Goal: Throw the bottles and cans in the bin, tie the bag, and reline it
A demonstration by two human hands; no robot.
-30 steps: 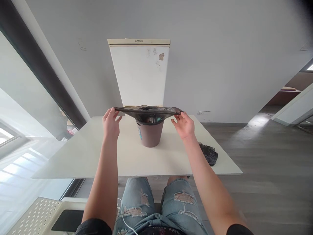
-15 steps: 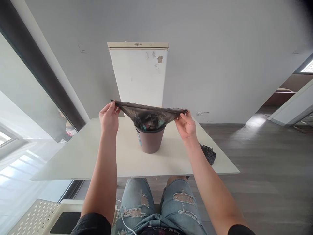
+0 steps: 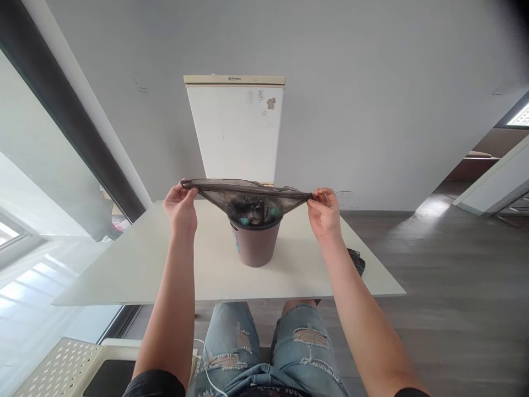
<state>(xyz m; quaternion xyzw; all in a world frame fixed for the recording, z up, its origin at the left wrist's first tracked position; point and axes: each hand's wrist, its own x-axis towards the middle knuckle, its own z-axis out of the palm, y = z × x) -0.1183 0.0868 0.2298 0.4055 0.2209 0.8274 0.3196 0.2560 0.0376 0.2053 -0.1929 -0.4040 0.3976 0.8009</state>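
Observation:
A thin black garbage bag (image 3: 248, 189) is stretched wide above a brownish trash can (image 3: 257, 245), its lower part lying inside the can's rim. My left hand (image 3: 181, 209) pinches one end of the bag's edge, left of the can. At the opposite end, my right hand (image 3: 325, 212) is closed on the edge between thumb and fingers. Through the sheer plastic, dark crumpled contents with teal spots show in the can. The can stands upright on a pale table (image 3: 219, 278).
A crumpled black plastic bag (image 3: 357, 261) lies on the table's right side, partly behind my right forearm. A white refrigerator (image 3: 237, 132) stands against the grey wall beyond the table. At lower left is a perforated cream basket (image 3: 58, 364) with a dark flat object.
My hands have moved farther apart and slightly lower, pulling the bag's edge tauter. The trash can sits a little nearer to me.

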